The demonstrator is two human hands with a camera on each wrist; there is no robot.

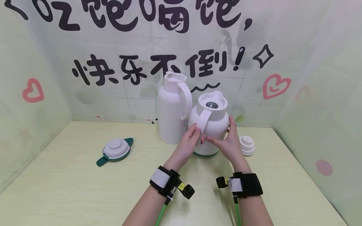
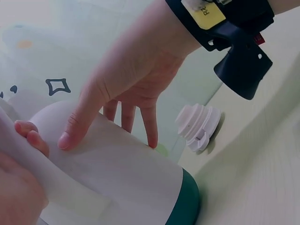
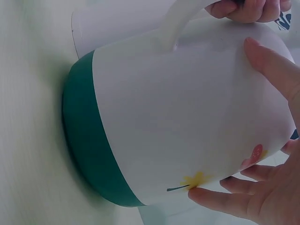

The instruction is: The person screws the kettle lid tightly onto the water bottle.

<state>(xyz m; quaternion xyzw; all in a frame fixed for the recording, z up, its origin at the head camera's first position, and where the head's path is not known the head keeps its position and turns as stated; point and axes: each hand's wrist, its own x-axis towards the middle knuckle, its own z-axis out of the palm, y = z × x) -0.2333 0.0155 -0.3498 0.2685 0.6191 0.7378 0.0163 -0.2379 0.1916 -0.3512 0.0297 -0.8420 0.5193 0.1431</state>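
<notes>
A squat white vacuum jug (image 1: 215,128) with a green base is upright at the centre right, its mouth uncovered. My left hand (image 1: 190,138) grips its handle (image 3: 180,18), fingers curled round it. My right hand (image 1: 230,146) holds the jug's right side, thumb on the near side and fingers spread along the far side. In the right wrist view a fingertip touches near a printed yellow flower (image 3: 196,180). A taller white vacuum jug (image 1: 172,116) stands just behind to the left. Right of my right hand lies a white stopper (image 1: 247,145).
On the left side of the table (image 1: 70,188) lies a white stopper with a green ring and tabs (image 1: 116,150). A printed sheet (image 1: 113,100) hangs behind, with sheet walls on both sides. Green cables (image 1: 161,215) run from the wrist straps.
</notes>
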